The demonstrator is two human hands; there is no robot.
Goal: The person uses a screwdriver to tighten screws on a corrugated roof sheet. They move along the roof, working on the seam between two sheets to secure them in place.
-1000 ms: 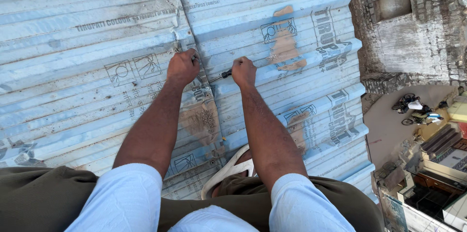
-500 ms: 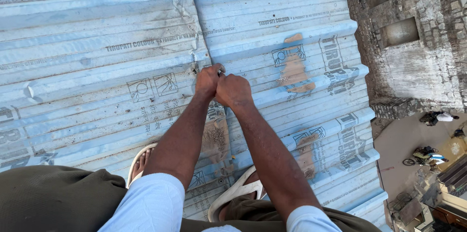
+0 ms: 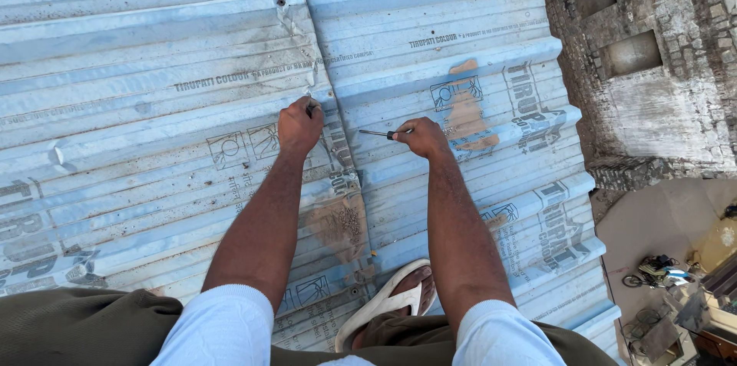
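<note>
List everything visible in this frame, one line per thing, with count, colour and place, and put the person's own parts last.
corrugated roof sheets: two overlapping, pale blue-grey with printed marks and rusty smears, filling most of the view.
screw heads: at least two, dark, along the overlap seam.
screwdriver: one, thin metal shaft with dark handle, lying level over the right sheet.
brick wall: one, grey-brown, top right beyond the roof edge.
ground clutter: several items, mixed colours, far below at lower right.
sandal: one, white, on the sheet at the bottom.
left hand: closed on something small at the seam; cannot tell what.
right hand: gripping the screwdriver handle.
</note>
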